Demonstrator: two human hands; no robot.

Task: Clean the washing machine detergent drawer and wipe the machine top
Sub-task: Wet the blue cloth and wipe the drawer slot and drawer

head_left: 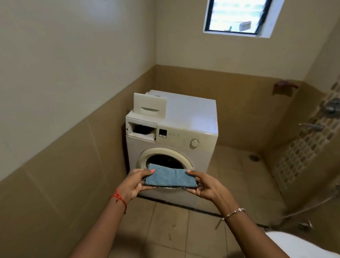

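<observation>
A white front-loading washing machine (pixel 185 141) stands in the corner ahead of me. Its detergent drawer (pixel 149 106) has been taken out and lies on the machine top (pixel 192 114) at the left, front panel facing me. The drawer slot (pixel 143 130) in the front panel gapes dark. In front of the round door I hold a folded blue cloth (pixel 170 176) level between both hands. My left hand (pixel 133 184) pinches its left end, thumb on top. My right hand (pixel 203 187) pinches the right end the same way.
Tiled walls close in at left and behind the machine. Shower taps (pixel 332 107) and a hose (pixel 312 206) line the right wall. A white toilet edge (pixel 291 244) shows at lower right. A floor drain (pixel 254 157) lies right of the machine. A window (pixel 240 10) sits high above.
</observation>
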